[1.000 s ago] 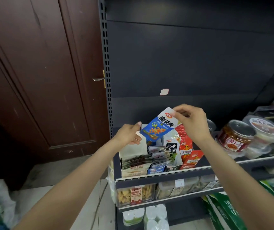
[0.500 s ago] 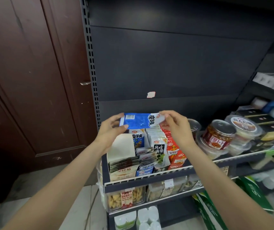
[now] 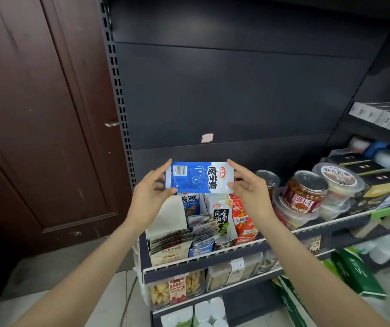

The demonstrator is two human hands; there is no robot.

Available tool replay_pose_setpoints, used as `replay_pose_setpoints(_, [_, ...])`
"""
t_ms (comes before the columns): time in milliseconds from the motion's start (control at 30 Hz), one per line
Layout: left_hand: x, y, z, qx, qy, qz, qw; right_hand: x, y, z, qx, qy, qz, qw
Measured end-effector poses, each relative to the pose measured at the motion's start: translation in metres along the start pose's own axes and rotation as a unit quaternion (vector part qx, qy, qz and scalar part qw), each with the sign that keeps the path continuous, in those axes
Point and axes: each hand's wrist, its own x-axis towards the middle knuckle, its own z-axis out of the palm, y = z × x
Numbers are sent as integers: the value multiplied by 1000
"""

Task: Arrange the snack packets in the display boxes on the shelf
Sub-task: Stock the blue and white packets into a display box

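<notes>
Blue packet [image 3: 198, 177] pinched by left hand [image 3: 150, 193], right hand [image 3: 248, 185]; above display boxes [image 3: 203, 232], jars [image 3: 303, 192] right.

The snack packet [image 3: 199, 177] I hold is blue fading to white at its right end, with black characters, a red logo and a white barcode patch. Below it, the near display boxes run cream [image 3: 169, 251] at the left, blue-and-white [image 3: 201, 247], white with black and green [image 3: 222, 220], then red-orange [image 3: 244, 220]. The jar [image 3: 303, 192] to the right has a red label. The door [image 3: 35, 114] at far left is dark reddish brown; the shelf [image 3: 212, 259] is dark grey with a white front rail.
</notes>
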Motion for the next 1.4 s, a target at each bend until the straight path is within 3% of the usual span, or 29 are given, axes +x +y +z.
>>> replay_pose_setpoints(200, [6, -9, -4, -66, -52, -107, 991, 3, -7, 1, 84, -6, 25, 996])
replay_pose_setpoints(400, [8, -31, -2, -55, -82, -192, 976, 15, -7, 6, -163, 22, -90, 982])
replay_pose_setpoints(600, [11, -45, -3, 193, -65, -67, 977, 33, -8, 16, -355, 33, -160, 920])
replay_pose_setpoints(833, [21, -68, -7, 377, -183, -38, 907, 47, -1, 27, -432, -38, -142, 890])
replay_pose_setpoints(1033, [21, -74, -8, 394, -226, -50, 890, 61, 19, 43, -452, -108, -90, 881])
replay_pose_setpoints(1167, [22, -72, -9, 390, -228, -43, 891, 71, 37, 58, -457, -169, -52, 872])
replay_pose_setpoints(1400, [17, -66, -9, 417, -198, -7, 887, 82, 68, 87, -495, -200, -27, 845])
